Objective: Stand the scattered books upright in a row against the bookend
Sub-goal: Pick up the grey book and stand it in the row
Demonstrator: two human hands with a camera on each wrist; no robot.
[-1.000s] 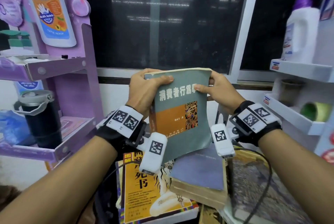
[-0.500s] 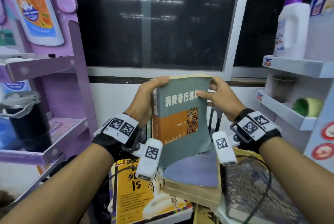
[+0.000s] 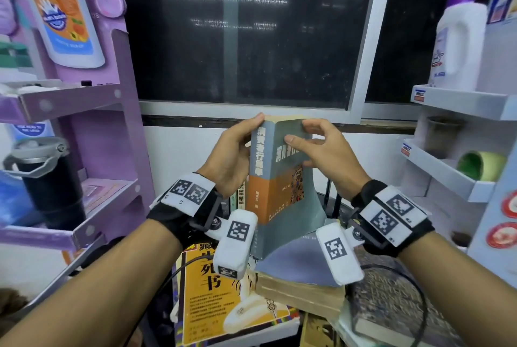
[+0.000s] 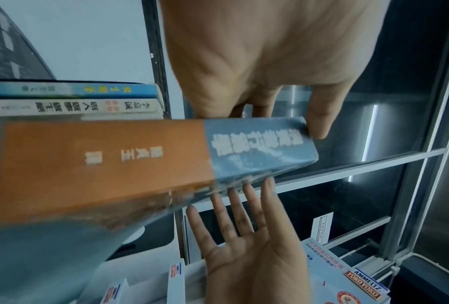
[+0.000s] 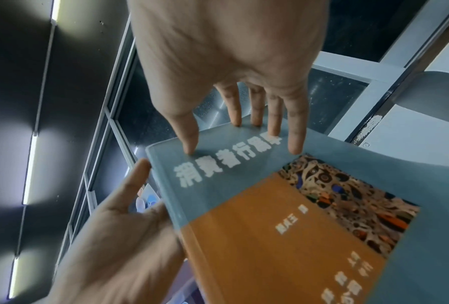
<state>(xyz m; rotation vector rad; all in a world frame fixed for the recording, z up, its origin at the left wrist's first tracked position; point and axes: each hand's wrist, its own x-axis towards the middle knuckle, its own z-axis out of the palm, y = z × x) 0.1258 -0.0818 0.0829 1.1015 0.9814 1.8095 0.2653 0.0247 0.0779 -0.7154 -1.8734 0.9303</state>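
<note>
A grey-blue and orange book (image 3: 268, 187) stands nearly upright between my hands, spine toward me. My left hand (image 3: 249, 134) grips its top from the left, with the thumb (image 4: 319, 123) on the spine's top corner and the fingers behind. My right hand (image 3: 305, 136) rests straight fingertips (image 5: 293, 144) on the front cover (image 5: 257, 205). Just left of the book, two upright books (image 4: 70, 107) show their spines. A yellow book (image 3: 223, 290), a thick blue-covered book (image 3: 302, 265) and a dark patterned book (image 3: 391, 299) lie flat below. I cannot make out the bookend.
A purple display shelf (image 3: 84, 106) with a black tumbler (image 3: 47, 184) stands at the left. White shelves (image 3: 447, 176) with a white bottle (image 3: 458, 47) stand at the right. A dark window fills the back wall.
The book has turned from cover-facing to spine-facing and come down closer to the upright books. My right hand went from holding the book's edge to lying with straight fingers on the cover.
</note>
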